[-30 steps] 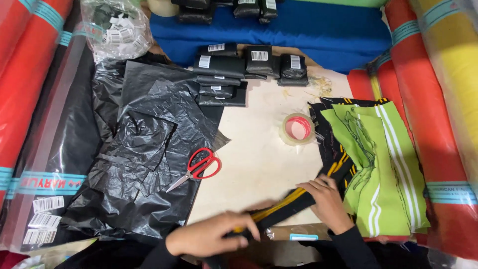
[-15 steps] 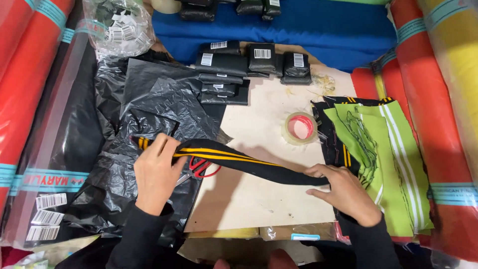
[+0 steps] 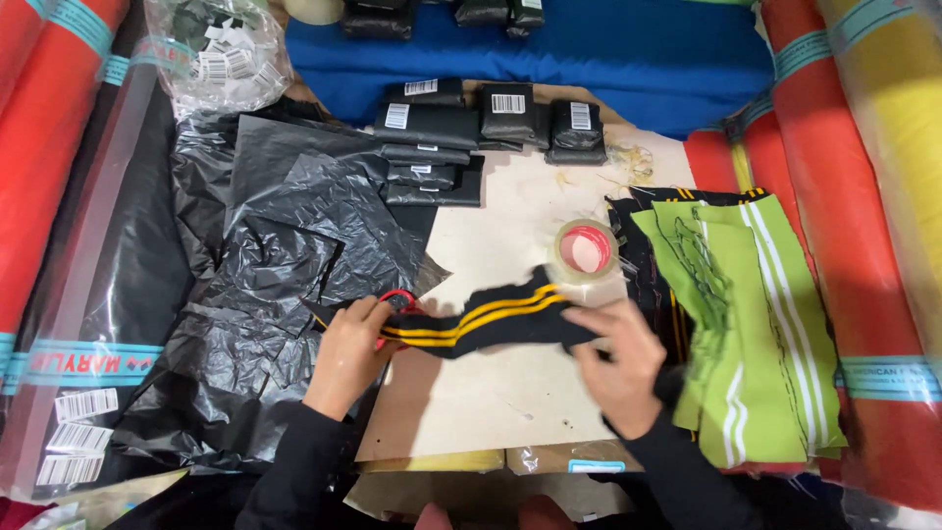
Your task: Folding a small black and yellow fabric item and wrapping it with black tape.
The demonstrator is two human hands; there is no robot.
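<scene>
A black knitted band with two yellow stripes [image 3: 481, 319] lies stretched over the pale board [image 3: 491, 402]. My left hand [image 3: 355, 345] grips its left end, over the red-handled scissors [image 3: 397, 297], which are mostly hidden. My right hand [image 3: 618, 358] pinches its right end beside a roll of clear tape with a red core [image 3: 586, 250]. To the right lies a stack of lime green bands with white stripes [image 3: 746, 334], on top of black bands.
Crumpled black plastic bags [image 3: 265, 275] cover the left side. Several black wrapped packets with white labels [image 3: 461, 137] sit at the back on the board, more on a blue cloth [image 3: 530, 49]. Red and yellow fabric rolls [image 3: 863, 177] flank both sides. A clear bag of labels [image 3: 216, 49] is top left.
The band was drawn out long between my hands; now my hands have come closer together, folding it shorter. My left hand moved right, over the scissors.
</scene>
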